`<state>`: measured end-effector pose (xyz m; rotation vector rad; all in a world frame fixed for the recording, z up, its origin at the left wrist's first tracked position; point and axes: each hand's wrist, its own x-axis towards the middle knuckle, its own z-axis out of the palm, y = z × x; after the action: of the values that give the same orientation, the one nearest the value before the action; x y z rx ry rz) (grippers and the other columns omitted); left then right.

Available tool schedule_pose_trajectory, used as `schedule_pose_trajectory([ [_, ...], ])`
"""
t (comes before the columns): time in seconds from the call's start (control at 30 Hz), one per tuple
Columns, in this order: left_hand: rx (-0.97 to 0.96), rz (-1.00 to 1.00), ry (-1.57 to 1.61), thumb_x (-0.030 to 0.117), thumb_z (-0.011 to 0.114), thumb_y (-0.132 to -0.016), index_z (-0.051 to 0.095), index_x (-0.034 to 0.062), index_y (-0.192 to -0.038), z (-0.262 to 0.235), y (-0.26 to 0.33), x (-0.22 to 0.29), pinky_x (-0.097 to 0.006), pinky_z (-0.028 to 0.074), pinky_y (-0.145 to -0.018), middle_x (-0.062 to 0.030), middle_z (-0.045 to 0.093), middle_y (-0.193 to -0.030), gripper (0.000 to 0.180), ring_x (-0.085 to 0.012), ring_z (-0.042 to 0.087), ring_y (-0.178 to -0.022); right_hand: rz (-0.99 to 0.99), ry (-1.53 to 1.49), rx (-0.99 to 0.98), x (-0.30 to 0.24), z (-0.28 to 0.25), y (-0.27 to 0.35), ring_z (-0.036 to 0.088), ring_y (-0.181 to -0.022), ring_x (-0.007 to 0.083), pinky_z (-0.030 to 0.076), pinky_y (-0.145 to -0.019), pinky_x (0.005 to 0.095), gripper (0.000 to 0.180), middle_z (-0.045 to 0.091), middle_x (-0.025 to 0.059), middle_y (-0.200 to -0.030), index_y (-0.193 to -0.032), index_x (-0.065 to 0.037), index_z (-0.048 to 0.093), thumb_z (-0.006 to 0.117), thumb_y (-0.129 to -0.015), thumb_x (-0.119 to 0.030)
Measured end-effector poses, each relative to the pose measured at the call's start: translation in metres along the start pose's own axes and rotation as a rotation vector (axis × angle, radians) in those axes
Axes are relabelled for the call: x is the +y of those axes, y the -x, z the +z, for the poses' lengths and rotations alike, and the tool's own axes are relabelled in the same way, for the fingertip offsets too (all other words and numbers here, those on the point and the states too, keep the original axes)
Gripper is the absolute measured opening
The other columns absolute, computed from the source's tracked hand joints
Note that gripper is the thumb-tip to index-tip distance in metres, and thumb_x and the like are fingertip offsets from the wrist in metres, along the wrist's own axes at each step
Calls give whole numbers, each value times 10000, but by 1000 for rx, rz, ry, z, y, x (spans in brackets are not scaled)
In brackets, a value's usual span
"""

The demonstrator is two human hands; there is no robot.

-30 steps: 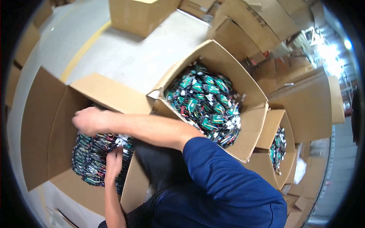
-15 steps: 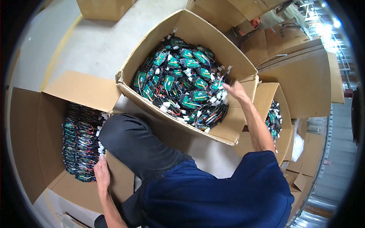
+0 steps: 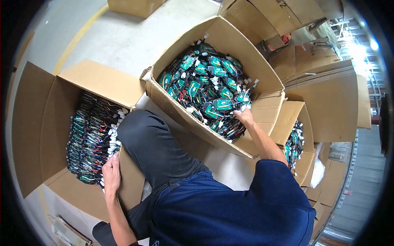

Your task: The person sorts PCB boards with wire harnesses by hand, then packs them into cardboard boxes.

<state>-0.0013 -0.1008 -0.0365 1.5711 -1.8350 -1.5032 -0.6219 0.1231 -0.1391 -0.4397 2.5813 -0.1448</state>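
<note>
My right hand (image 3: pixel 245 117) reaches into the large central carton (image 3: pixel 191 119), its fingers closed at a clump of white plug connectors (image 3: pixel 245 107). That carton holds a jumbled heap of small black modules with green circuit boards (image 3: pixel 223 105) and coloured wires. My left hand (image 3: pixel 111 170) is at the near right edge of the left carton (image 3: pixel 30 135), fingers curled beside more white connectors; what they hold, if anything, is hidden. Inside the left carton, similar circuit board modules (image 3: pixel 82 143) stand packed in tight rows, their white connectors lying along the right side.
A smaller carton (image 3: pixel 305 123) with more modules stands right of the central one. Flattened cardboard (image 3: pixel 324 94) leans behind it. Another carton (image 3: pixel 135 6) sits at the far left near a yellow floor line (image 3: pixel 78 37). My bent knee (image 3: pixel 139 127) lies between the two main cartons.
My right hand has moved nearer and down to the connectors, its fingers closing. My left hand has shifted slightly along the left carton's edge. The whole view has turned a little.
</note>
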Motion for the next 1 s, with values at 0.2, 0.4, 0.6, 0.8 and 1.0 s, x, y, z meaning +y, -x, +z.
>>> schedule_pose_trajectory([
  [0.2,20,-8,12,353,482,-1105,666,-72,-1272,-9,7,-6,-320,502,-934,-154,746,-1090,492,-174,656,-1014,-337,154,149,-40,-5,73,701,-892,434,530,-822,536,602,721,223,-892,-1229,-16,521,712,-804,-398],
  [0.4,16,61,28,358,500,-1098,672,-68,-1260,-8,7,-13,-322,513,-914,-168,751,-1093,488,-180,669,-1001,-481,76,165,-49,-31,104,713,-802,346,551,-749,465,406,713,180,-853,-1144,-59,552,734,-811,-206],
  [0.6,33,32,33,327,544,-1083,683,-72,-1232,-7,7,-11,-322,523,-883,-158,759,-1060,449,-175,679,-979,-528,-178,385,-62,-112,92,616,-693,151,528,-647,343,345,644,73,-763,-1059,-21,560,744,-793,-143],
  [0.8,359,192,88,188,621,-1041,694,-67,-1203,-4,9,-15,-322,529,-904,-153,756,-1067,311,-187,692,-993,-685,-702,454,-165,-233,139,506,-717,80,455,-662,250,291,536,-31,-840,-1024,-42,567,721,-778,-30],
  [1.0,133,598,747,193,560,-1075,699,-23,-1188,70,30,162,-341,539,-956,-117,738,-1109,280,-203,685,-1048,-970,-998,557,-254,-288,232,522,-815,82,458,-748,242,304,538,9,-926,-1092,-15,547,711,-836,0],
])
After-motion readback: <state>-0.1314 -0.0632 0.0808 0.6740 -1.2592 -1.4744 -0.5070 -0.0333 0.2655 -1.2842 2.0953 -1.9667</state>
